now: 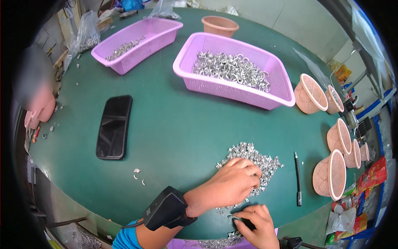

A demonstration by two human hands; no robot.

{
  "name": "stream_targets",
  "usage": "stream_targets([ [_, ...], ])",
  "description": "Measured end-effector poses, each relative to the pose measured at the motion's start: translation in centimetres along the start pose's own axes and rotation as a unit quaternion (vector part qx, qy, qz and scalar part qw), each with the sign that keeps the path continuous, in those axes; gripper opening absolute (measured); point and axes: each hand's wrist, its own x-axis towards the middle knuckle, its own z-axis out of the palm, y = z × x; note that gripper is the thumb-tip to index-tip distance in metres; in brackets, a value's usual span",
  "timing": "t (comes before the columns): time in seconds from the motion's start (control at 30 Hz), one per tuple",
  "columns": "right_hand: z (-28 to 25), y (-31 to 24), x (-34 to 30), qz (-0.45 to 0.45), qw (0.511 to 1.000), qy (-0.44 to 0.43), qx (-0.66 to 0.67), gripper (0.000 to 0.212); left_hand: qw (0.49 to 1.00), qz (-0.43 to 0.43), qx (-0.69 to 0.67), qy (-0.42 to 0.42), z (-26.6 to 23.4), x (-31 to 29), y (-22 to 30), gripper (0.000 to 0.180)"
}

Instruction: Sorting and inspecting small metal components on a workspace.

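Observation:
My left hand [232,182] reaches over a heap of small silver metal pieces [265,164] on the green table. Its fingers are curled together and press down into the heap, so the fingertips and whatever they pinch are hidden. Nearer the table edge, my right hand [258,226] has thumb and forefinger drawn together around a small metal piece [231,216]. Just below it, at the table's near edge, a purple basket [178,244] with more metal bits shows in part. A black box-shaped device [168,209] is strapped on my left wrist.
Purple baskets [232,96] [124,66] of metal rings stand farther back. A black phone [114,128] lies left, a black pen [297,178] right. Several peach-coloured plastic bowls [327,174] line the right edge; another bowl [219,27] is at the back. A person [35,87] is at the left.

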Motion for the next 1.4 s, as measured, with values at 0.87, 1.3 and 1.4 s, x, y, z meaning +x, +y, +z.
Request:
stream_targets([
  [0.87, -0.9, 1.0, 0.1, -0.004, 0.997, 0.073, -0.024, 0.031, 1.0, -0.002, 0.009, -0.028, -0.4, -0.2, 0.3, 0.013],
  [1.3, -0.8, 2.0, -0.6, 0.0, 0.994, 0.107, -0.01, 0.021, 1.0, -0.008, -0.013, -0.014, -0.4, 0.0, 0.1, 0.012],
  [1.4, -1.0, 2.3, -1.2, 0.02, 0.988, 0.156, -0.001, 0.014, 0.999, -0.025, -0.027, -0.023, -0.5, 0.0, 0.3, 0.01],
])
